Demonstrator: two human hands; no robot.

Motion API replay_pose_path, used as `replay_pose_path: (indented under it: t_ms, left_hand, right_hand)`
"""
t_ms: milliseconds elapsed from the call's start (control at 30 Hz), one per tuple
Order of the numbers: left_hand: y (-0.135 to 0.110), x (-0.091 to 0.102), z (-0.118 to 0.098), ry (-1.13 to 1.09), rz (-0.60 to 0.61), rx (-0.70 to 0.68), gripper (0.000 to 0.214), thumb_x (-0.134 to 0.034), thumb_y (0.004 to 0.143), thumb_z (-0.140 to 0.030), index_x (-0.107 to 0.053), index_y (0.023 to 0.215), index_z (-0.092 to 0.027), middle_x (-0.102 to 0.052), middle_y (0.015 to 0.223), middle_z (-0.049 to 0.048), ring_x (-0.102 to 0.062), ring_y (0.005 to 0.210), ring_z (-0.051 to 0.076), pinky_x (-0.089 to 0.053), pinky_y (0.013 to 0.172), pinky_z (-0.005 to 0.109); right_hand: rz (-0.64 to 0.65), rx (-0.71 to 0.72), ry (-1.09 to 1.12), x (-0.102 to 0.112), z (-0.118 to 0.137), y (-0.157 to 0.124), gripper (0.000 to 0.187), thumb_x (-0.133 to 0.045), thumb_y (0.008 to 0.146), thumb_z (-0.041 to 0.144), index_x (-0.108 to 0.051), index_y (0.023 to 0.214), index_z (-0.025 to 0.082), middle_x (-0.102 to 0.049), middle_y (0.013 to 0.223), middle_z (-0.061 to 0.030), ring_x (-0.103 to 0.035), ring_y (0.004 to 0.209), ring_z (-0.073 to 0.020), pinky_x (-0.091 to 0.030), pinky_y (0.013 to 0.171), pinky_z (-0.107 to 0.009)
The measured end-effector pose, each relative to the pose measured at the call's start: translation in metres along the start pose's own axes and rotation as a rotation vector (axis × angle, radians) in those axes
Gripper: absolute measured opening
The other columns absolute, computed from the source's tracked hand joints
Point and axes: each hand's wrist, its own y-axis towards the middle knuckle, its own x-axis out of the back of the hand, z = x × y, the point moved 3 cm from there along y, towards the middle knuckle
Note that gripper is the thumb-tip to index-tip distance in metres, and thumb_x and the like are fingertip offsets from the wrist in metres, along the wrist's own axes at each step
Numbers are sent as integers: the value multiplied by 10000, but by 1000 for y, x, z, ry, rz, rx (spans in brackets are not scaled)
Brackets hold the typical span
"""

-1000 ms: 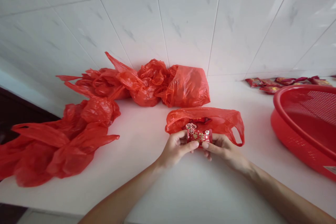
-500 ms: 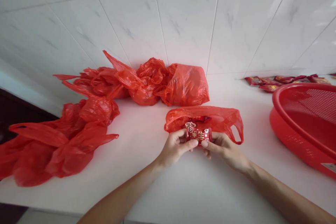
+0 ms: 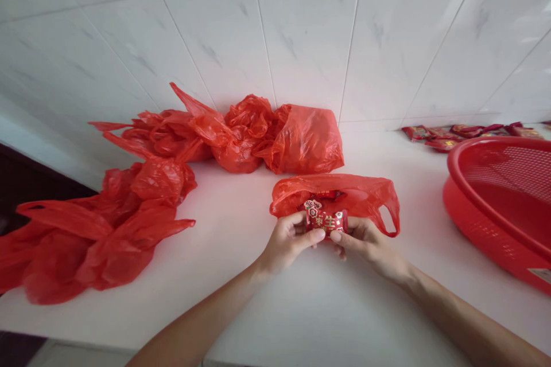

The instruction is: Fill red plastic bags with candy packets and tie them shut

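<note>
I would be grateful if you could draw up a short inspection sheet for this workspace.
Surface: white counter top along a wall.
Job's things: red wrapped sweet with gold characters, held at the mouth of an open red plastic bag with more red wrappers inside.
Clutter: crumpled red plastic bags; red plastic basket; row of red packets.
Hands: left hand and right hand both pinch the sweet.
Cables: nothing seen.
Surroundings: white tiled wall.

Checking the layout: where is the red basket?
In the head view, the red basket sits at the right of the counter, past the right hand, nearest the wrapped sweets.
</note>
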Motion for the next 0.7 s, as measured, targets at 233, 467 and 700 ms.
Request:
replay_pose_path:
  t_ms: [233, 467, 700]
  left_hand:
    - [0, 0, -1, 2, -8, -3, 369, -819, 746, -420, -762, 973, -135, -760, 924, 101, -658, 740, 181, -519, 626, 284]
    - [0, 0, 0, -4, 0, 1, 350, -813, 756, -400, -757, 976, -134, -762, 938, 102, -659, 748, 175, -518, 630, 278]
    - [0, -1, -1, 0, -15, 1, 338, -816, 743, -404, -759, 941, -135, -763, 923, 99, -662, 748, 184, -520, 621, 282]
  right_hand:
    - [-3, 12, -36, 1, -2, 0, 378, -744, 842, 535, -731, 876, 159, -635, 735, -21, -550, 641, -132, -491, 600, -264]
    - [11, 26, -29, 0, -1, 0, 371, -740, 850, 524, -732, 886, 155, -638, 748, -24, -541, 645, -126, -489, 589, -252]
    - [-2, 17, -47, 1, -1, 0, 385, -734, 846, 544, -733, 879, 160, -638, 745, -25, -544, 651, -130, -492, 595, -255]
